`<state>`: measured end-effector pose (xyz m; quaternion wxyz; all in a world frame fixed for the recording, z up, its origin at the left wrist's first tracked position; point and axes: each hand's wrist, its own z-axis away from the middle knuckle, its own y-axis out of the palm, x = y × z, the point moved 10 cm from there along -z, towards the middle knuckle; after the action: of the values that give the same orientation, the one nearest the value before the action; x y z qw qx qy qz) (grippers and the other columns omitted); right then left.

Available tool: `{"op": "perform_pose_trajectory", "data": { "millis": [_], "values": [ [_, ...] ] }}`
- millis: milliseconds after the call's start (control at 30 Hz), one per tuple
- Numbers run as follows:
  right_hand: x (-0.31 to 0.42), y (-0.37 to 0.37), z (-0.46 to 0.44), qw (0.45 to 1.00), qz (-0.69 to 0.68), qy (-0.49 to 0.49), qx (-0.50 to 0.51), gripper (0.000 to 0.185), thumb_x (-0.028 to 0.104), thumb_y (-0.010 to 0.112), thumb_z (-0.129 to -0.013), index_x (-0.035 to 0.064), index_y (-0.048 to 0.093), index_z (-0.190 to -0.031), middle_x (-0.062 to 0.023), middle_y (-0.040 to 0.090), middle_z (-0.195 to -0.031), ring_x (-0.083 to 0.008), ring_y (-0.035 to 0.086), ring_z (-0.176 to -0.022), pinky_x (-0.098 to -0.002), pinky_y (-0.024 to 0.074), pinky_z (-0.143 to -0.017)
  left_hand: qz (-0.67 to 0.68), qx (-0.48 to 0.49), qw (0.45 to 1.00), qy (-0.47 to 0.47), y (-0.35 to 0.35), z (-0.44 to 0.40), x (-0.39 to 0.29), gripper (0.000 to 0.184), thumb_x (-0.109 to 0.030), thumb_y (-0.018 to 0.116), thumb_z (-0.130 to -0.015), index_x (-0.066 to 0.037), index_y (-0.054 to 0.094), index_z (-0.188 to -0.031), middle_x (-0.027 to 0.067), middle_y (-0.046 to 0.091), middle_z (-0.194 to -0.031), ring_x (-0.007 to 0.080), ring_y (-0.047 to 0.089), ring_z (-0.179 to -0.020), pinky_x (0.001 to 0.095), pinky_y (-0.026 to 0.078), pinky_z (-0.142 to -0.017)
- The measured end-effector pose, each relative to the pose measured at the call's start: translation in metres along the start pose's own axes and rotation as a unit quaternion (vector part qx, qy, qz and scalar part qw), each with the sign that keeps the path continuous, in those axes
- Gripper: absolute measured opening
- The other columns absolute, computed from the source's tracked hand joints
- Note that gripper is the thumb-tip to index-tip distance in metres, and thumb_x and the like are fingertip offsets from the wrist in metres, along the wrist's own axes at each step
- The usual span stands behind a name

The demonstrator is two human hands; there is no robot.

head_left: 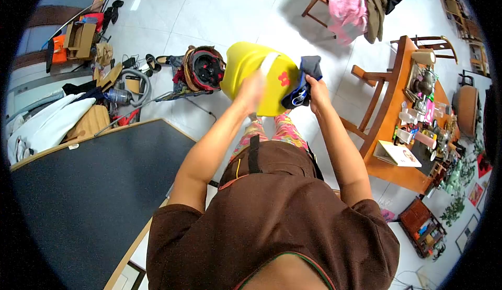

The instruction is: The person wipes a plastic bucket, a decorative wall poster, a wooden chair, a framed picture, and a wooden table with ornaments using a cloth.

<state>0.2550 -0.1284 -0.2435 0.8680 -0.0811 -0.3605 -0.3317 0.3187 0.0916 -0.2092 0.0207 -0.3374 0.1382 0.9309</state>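
Note:
A yellow plastic stool or bin [277, 92] with a red flower mark and a white strip stands in front of my legs. Over its left part is my left hand [252, 92], smeared by motion, so its fingers cannot be made out. At the right edge of the yellow thing, my right hand [317, 92] is closed on a dark blue and grey cloth item [309, 66], which has a thin white loop hanging near its lower end.
A dark-topped table [104, 185] lies at the left. A red and black helmet [205, 70] sits beyond it. At the right is a cluttered wooden table [392, 112]; a stool [315, 1] holds clothes at the top. Bags and a hose [147, 88] lie far left.

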Motion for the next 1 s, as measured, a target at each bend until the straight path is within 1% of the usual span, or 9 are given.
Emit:
{"op": "perform_pose_trajectory", "data": {
  "millis": [100, 167, 200, 300, 533, 667, 767, 900, 1000],
  "values": [
    [-0.025, -0.031, -0.03, 0.997, 0.051, -0.04, -0.036, 0.022, 0.016, 0.057, -0.092, -0.0014, 0.062, -0.105, -0.0083, 0.067, -0.086, -0.019, 0.064, -0.07, -0.0344, 0.0517, -0.067, 0.012, 0.023, 0.999, -0.022, 0.005, 0.016, 0.015, 0.042, -0.049, 0.052, -0.098, -0.011, 0.052, -0.08, -0.0074, 0.034, -0.053, 0.0047, 0.027, -0.04, 0.023, 0.023, -0.04],
    [-0.057, -0.052, -0.044, 0.993, 0.056, 0.065, -0.076, 0.022, 0.017, 0.057, -0.092, -0.0019, 0.063, -0.102, -0.0092, 0.067, -0.086, -0.0205, 0.065, -0.072, -0.035, 0.0516, -0.066, 0.032, 0.06, 0.995, -0.069, 0.001, 0.011, 0.038, 0.041, -0.048, 0.052, -0.098, -0.01, 0.053, -0.081, -0.0059, 0.036, -0.055, 0.0056, 0.029, -0.041, 0.0232, 0.024, -0.041],
    [-0.065, -0.052, -0.046, 0.993, 0.044, 0.09, -0.063, 0.024, 0.018, 0.058, -0.091, -0.0034, 0.063, -0.102, -0.0109, 0.067, -0.086, -0.0218, 0.066, -0.073, -0.0364, 0.0516, -0.066, 0.024, 0.057, 0.996, -0.063, 0.001, 0.011, 0.039, 0.041, -0.047, 0.051, -0.099, -0.01, 0.052, -0.08, -0.0064, 0.036, -0.055, 0.0055, 0.029, -0.041, 0.0229, 0.023, -0.04],
    [-0.076, -0.05, -0.051, 0.978, 0.169, 0.125, -0.016, 0.025, 0.014, 0.052, -0.088, -0.005, 0.061, -0.102, -0.0102, 0.064, -0.082, -0.0213, 0.063, -0.069, -0.0377, 0.0511, -0.066, 0.028, 0.058, 0.996, -0.064, -0.005, 0.006, 0.054, 0.041, -0.047, 0.052, -0.098, -0.01, 0.052, -0.08, -0.0067, 0.037, -0.055, 0.0053, 0.028, -0.041, 0.0228, 0.022, -0.04],
    [-0.083, -0.034, -0.056, 0.966, 0.245, 0.084, 0.013, 0.023, 0.016, 0.055, -0.088, -0.0021, 0.063, -0.098, -0.0073, 0.067, -0.078, -0.0194, 0.063, -0.065, -0.0335, 0.0514, -0.064, 0.042, 0.031, 0.996, -0.072, -0.017, -0.02, 0.087, 0.041, -0.046, 0.051, -0.098, -0.011, 0.052, -0.078, -0.0072, 0.036, -0.054, 0.0053, 0.028, -0.041, 0.0232, 0.023, -0.04],
    [-0.102, -0.025, -0.051, 0.954, 0.268, 0.131, 0.038, 0.019, 0.019, 0.058, -0.088, 0.0025, 0.064, -0.094, -0.0031, 0.063, -0.074, -0.0156, 0.057, -0.062, -0.031, 0.0443, -0.06, 0.028, -0.006, 0.997, -0.076, -0.04, -0.045, 0.12, 0.041, -0.046, 0.05, -0.099, -0.011, 0.052, -0.079, -0.0067, 0.037, -0.055, 0.006, 0.03, -0.041, 0.024, 0.026, -0.041],
    [-0.112, -0.008, -0.042, 0.97, 0.2, 0.132, 0.041, 0.016, 0.02, 0.061, -0.087, 0.0053, 0.064, -0.093, 0.0001, 0.06, -0.072, -0.0132, 0.049, -0.059, -0.0301, 0.0383, -0.056, 0.035, -0.053, 0.995, -0.08, -0.066, -0.064, 0.151, 0.042, -0.048, 0.049, -0.1, -0.01, 0.052, -0.081, -0.006, 0.037, -0.054, 0.0072, 0.032, -0.042, 0.0248, 0.029, -0.042],
    [-0.145, 0.004, -0.045, 0.973, 0.174, 0.142, 0.053, 0.017, 0.019, 0.062, -0.088, 0.0028, 0.065, -0.092, -0.0014, 0.063, -0.076, -0.0136, 0.056, -0.064, -0.0289, 0.0446, -0.062, 0.06, -0.069, 0.991, -0.095, -0.109, -0.091, 0.197, 0.043, -0.049, 0.047, -0.1, -0.009, 0.051, -0.085, -0.0049, 0.038, -0.054, 0.0095, 0.035, -0.042, 0.0268, 0.034, -0.043],
    [-0.185, -0.006, -0.061, 0.963, 0.215, 0.149, 0.07, 0.022, 0.019, 0.062, -0.089, -0.001, 0.066, -0.097, -0.004, 0.066, -0.08, -0.0153, 0.059, -0.068, -0.0304, 0.0476, -0.067, 0.082, -0.098, 0.985, -0.119, -0.154, -0.11, 0.233, 0.044, -0.05, 0.046, -0.101, -0.008, 0.051, -0.086, -0.0035, 0.037, -0.054, 0.0109, 0.038, -0.044, 0.0279, 0.035, -0.045]
  ]
}}
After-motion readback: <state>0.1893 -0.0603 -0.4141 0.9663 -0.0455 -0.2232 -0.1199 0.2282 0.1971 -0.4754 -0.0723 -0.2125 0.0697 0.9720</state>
